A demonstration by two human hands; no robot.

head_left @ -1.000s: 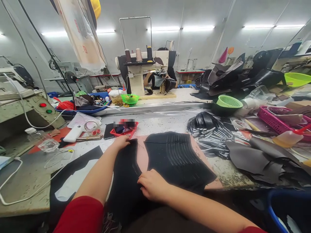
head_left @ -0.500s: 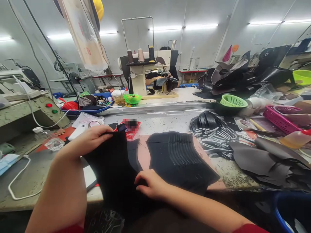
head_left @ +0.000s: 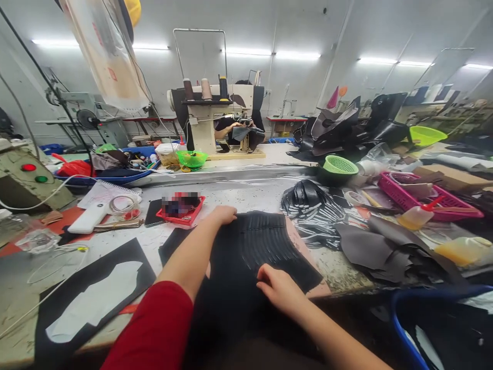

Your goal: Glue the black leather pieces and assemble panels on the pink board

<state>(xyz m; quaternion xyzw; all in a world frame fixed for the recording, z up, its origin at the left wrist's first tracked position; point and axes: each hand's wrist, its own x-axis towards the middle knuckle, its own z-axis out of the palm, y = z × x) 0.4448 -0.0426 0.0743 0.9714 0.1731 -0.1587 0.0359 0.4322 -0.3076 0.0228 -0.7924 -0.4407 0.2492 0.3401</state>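
My left hand (head_left: 225, 215) pinches the far edge of a plain black sheet (head_left: 227, 262), which lies over a pink-backed black panel. That panel (head_left: 269, 231) shows a row of raised ribs across its middle. Curled at the sheet's right side is my right hand (head_left: 283, 290), thumb and fingers closed on its edge. The sheet's near end drops into dark shadow toward my lap. Beyond the panel lies a bundle of black strips (head_left: 311, 205) with pale edges.
Left of my arms, a white paper pattern (head_left: 96, 298) rests on a black piece. A red tray (head_left: 185, 218) stands behind my left hand. To the right are dark material pieces (head_left: 370, 252), a magenta basket (head_left: 454, 208) and a blue bin (head_left: 396, 313). A person works behind the sewing machine (head_left: 206, 123).
Both hands have moved right with the black sheet, bringing it from beside the ribbed panel to over its left part. The camera view has turned right.
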